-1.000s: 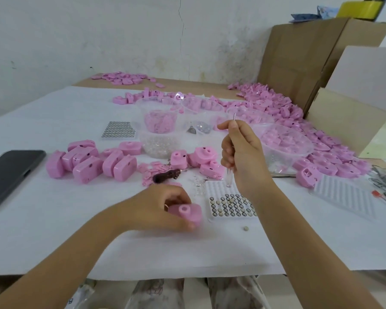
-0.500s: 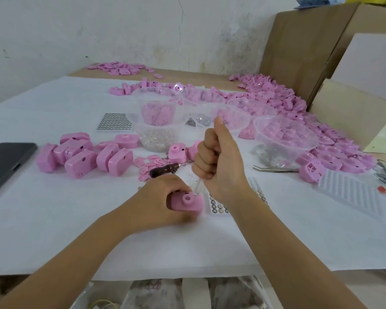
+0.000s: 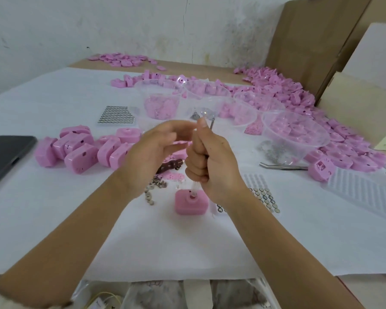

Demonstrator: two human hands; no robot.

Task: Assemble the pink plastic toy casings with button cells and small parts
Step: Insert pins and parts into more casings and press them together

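1. My two forearms enter from the bottom edge and meet over the white sheet (image 3: 156,246).
2. The right hand (image 3: 210,161) is a closed fist, thumb up, wrapped round one clear-shafted tool (image 3: 194,188). The tool stands roughly upright, and its metal end pokes out above the fist beside the thumb.
3. One pink casing (image 3: 191,204) sits on the sheet directly under that fist. The tool's lower tip meets the casing's round boss. Neither hand touches the casing itself.
4. The left hand (image 3: 156,148) is raised just left of the fist, fingers loosely spread. It is motion-blurred, holds nothing and is clear of the casing.
5. Loose small metal parts (image 3: 151,192) lie left of the casing. To its right is one button cell tray (image 3: 263,195), partly hidden by the right wrist, so I cannot count the cells.
6. One brown-handled tool (image 3: 168,167) lies behind the hands, partly covered.
7. Mid-table there is a cluster of closed casings (image 3: 80,150) on the left, about seven. I also see one dark phone (image 3: 5,155), one pair of tweezers (image 3: 283,166) and one white gridded tray (image 3: 361,192).
8. Farther off stand at least four clear bowls (image 3: 295,134) holding pink parts, and one grid of cells (image 3: 116,115).
9. A long pink pile (image 3: 283,90) runs along the cardboard boxes (image 3: 310,41).
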